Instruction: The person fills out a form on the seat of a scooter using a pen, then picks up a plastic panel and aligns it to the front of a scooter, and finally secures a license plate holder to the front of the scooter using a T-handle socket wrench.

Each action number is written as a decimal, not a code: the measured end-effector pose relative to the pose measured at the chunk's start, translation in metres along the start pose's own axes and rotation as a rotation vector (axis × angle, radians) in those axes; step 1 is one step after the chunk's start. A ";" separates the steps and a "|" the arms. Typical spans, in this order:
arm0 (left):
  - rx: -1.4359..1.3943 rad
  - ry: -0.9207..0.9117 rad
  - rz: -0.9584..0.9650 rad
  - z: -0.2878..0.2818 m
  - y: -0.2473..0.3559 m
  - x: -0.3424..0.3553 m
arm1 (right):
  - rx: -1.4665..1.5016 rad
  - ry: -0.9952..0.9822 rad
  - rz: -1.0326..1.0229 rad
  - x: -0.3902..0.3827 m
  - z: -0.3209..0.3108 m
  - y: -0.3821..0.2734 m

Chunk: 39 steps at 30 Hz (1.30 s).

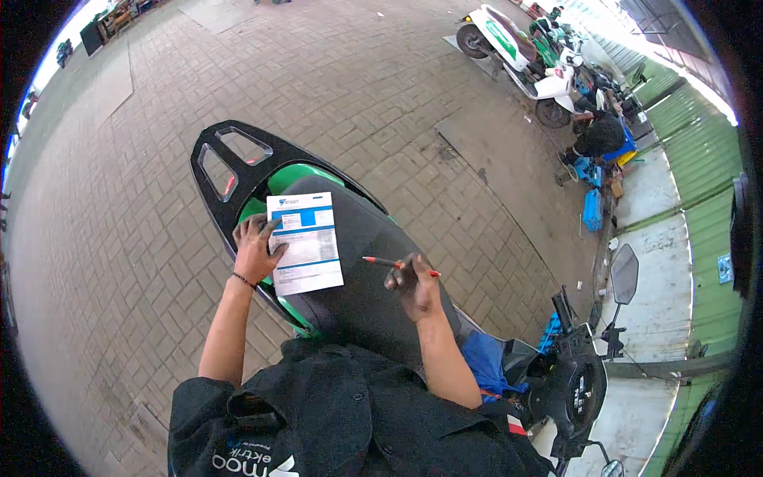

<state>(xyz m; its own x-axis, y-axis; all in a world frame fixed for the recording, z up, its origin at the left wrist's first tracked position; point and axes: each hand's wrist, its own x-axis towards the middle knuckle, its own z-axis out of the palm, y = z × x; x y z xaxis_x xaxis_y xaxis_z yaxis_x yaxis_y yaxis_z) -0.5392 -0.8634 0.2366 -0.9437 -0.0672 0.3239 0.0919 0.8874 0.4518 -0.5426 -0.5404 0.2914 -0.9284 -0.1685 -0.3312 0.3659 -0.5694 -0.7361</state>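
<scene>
Head view: at centre, the right hand (pixel 414 288) holds a red-and-black pen (pixel 383 261) clear of the printed sheet (pixel 306 248), which the spread left hand (pixel 256 250) steadies on the black seat (pixel 362 306), centre-left; any handwriting done is indiscernible.

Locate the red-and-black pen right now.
In the head view, the pen is in the person's right hand, above the dark seat and to the right of the printed sheet.

Holding a pen (pixel 381 261) over the seat (pixel 366 310), right of the paper (pixel 306 246) lying on it, with a rack (pixel 226 152) farther left, a mirror (pixel 625 274) farther right.
</scene>
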 end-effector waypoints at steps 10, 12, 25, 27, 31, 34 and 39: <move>-0.070 0.224 -0.400 0.040 0.019 -0.002 | -0.100 0.014 0.045 -0.003 0.016 -0.006; 0.009 0.320 -0.378 0.049 0.016 -0.001 | -0.320 -0.166 -0.097 0.009 0.016 0.010; 0.134 -0.088 0.248 0.009 -0.015 0.037 | -0.946 -0.383 -0.517 0.146 0.076 0.090; 0.086 -0.221 0.427 0.010 -0.043 0.035 | -0.663 -0.293 -0.394 0.145 0.075 0.114; -0.053 -0.312 0.446 0.015 -0.061 0.051 | -0.902 -0.307 -0.491 0.147 0.067 0.119; -0.154 -0.317 0.377 0.021 -0.061 0.052 | -0.948 -0.279 -0.568 0.145 0.082 0.125; -0.174 -0.322 0.388 0.023 -0.067 0.056 | -0.916 -0.484 -0.726 0.151 0.069 0.129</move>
<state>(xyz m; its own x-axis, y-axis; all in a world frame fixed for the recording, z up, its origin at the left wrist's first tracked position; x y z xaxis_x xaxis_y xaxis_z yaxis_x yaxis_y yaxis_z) -0.6057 -0.9165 0.2051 -0.8770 0.4187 0.2358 0.4793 0.7283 0.4897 -0.6400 -0.6950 0.1876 -0.7911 -0.4389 0.4260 -0.5058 0.0777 -0.8592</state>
